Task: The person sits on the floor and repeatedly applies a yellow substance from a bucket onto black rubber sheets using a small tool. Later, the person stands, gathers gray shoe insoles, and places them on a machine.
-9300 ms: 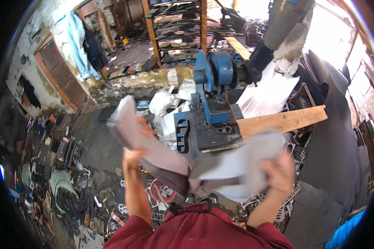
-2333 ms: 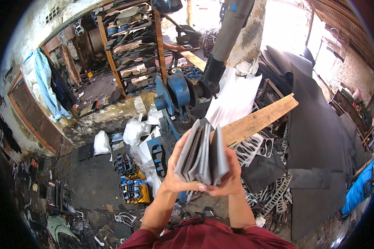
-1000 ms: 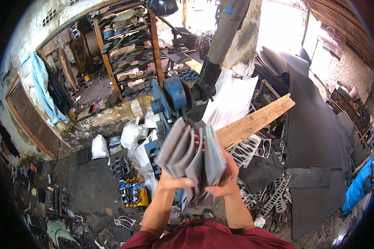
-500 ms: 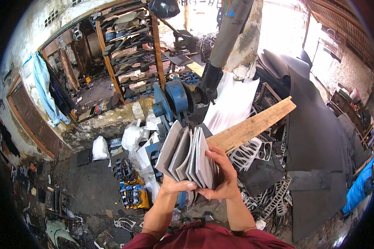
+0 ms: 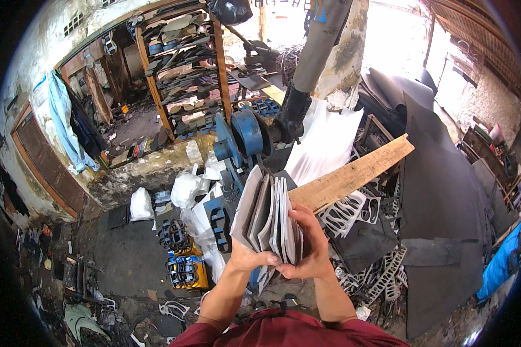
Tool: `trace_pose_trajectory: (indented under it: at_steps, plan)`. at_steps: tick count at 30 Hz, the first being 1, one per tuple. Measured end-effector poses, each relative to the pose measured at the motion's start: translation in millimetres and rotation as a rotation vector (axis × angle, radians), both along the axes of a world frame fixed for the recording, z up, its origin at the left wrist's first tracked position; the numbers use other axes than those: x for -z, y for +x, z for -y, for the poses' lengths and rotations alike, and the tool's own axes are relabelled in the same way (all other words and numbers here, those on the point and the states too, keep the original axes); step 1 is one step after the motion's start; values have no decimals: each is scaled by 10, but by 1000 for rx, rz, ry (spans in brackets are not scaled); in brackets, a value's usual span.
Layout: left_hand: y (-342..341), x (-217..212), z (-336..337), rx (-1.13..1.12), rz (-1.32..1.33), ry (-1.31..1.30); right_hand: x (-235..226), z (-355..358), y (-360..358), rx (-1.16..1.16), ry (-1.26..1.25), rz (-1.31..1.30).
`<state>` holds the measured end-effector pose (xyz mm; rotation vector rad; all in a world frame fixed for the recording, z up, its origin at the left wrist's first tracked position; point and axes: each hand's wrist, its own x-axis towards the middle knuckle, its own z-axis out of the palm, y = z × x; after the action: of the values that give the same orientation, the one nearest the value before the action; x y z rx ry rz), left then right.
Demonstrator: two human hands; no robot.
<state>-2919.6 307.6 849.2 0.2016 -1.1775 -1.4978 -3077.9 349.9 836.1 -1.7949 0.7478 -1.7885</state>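
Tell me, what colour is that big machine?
Blue: the machine shows best in the head view.

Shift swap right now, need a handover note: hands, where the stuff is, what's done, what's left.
Left hand: grips the lower edge of the grey sheet stack.
Right hand: holds the stack's right side, fingers curled over it.
Stack: upright in front of the chest, fanned at the top, above the blue machine and wooden plank.
Done: sheets gathered into one bundle.
Left: stack not yet set down anywhere.
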Motion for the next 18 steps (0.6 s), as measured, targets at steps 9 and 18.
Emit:
trace_pose_trajectory:
  at_steps: [9,18]
  plan:
    - [-41,-210,1,-61,-41,-11,-14,-55,9,-224,73,191]
    - [-50,-243,56,-88,-12,-102,72,-4,97,-254,183,235]
